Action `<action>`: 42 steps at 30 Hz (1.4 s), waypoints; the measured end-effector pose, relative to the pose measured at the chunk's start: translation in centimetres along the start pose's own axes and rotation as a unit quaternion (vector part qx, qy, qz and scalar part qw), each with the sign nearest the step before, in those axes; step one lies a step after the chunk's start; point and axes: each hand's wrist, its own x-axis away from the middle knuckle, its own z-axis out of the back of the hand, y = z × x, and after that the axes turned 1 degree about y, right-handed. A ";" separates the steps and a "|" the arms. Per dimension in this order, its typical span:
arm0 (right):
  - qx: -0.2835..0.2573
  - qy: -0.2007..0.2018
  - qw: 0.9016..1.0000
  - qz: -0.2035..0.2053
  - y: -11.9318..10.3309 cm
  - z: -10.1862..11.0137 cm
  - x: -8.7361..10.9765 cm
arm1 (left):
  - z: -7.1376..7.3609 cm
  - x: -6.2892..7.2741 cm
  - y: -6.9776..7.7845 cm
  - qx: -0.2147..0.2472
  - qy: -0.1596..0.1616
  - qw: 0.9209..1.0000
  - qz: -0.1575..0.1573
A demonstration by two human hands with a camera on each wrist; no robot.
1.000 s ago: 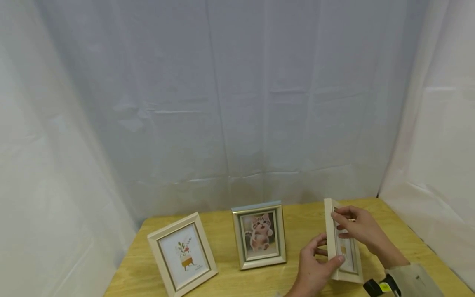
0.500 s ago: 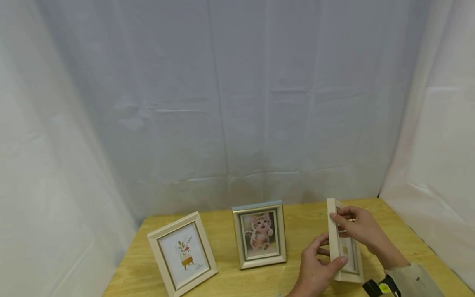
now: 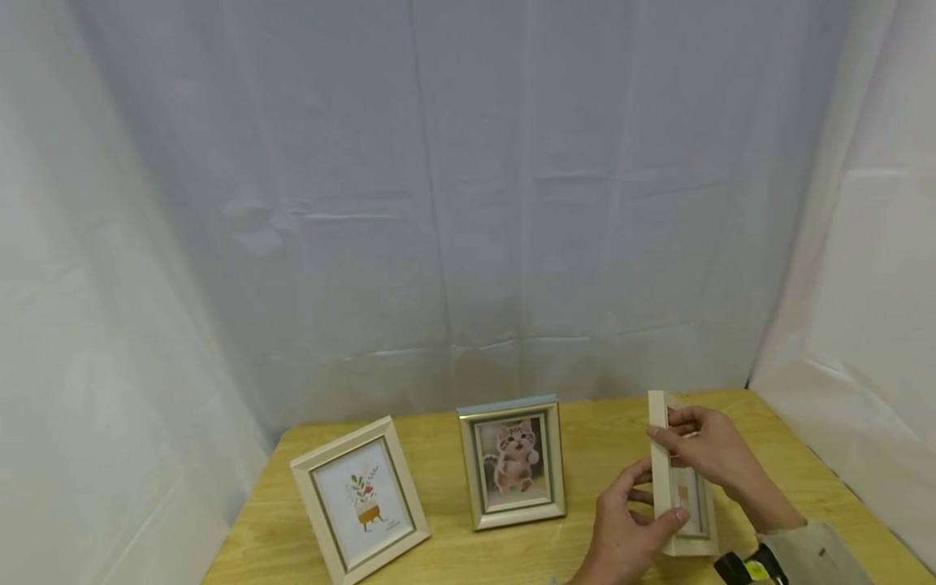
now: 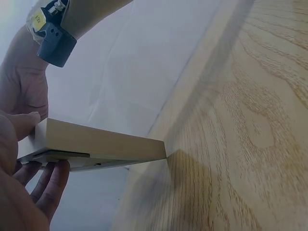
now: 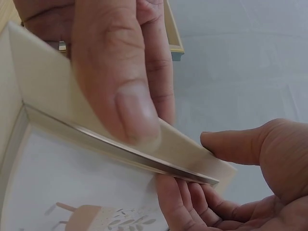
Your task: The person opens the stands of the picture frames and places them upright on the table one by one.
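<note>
On the right of the table [image 3: 578, 552], a cream picture frame [image 3: 661, 496] stands nearly edge-on, its front turned to the right. The left hand [image 3: 620, 528] grips its near side, thumb on the front and fingers behind, as the left wrist view shows. Higher up, the right hand [image 3: 712, 451] pinches the same side piece. Its thumb lies on the outer edge and its fingers [image 5: 175, 202] on the front, over the picture. In the right wrist view the left thumb [image 5: 130, 106] presses the cream border. A plant drawing [image 5: 91, 216] shows partly inside the frame.
Another cream frame [image 3: 420, 528] with a potted-plant picture stands tilted at the left. A gold-edged frame [image 3: 475, 520] with a kitten picture stands in the middle. White sheeting [image 3: 512, 244] hangs behind the table and along both sides.
The held picture frame has turned slightly, its near side shifting a little to the right. The left hand has moved right with it; the right hand stays nearly in place.
</note>
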 end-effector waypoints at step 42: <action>0.074 0.017 0.994 0.074 0.7 0.1 1.1 | 0.7 -0.7 -0.7 -0.069 -0.048 0.995 -0.058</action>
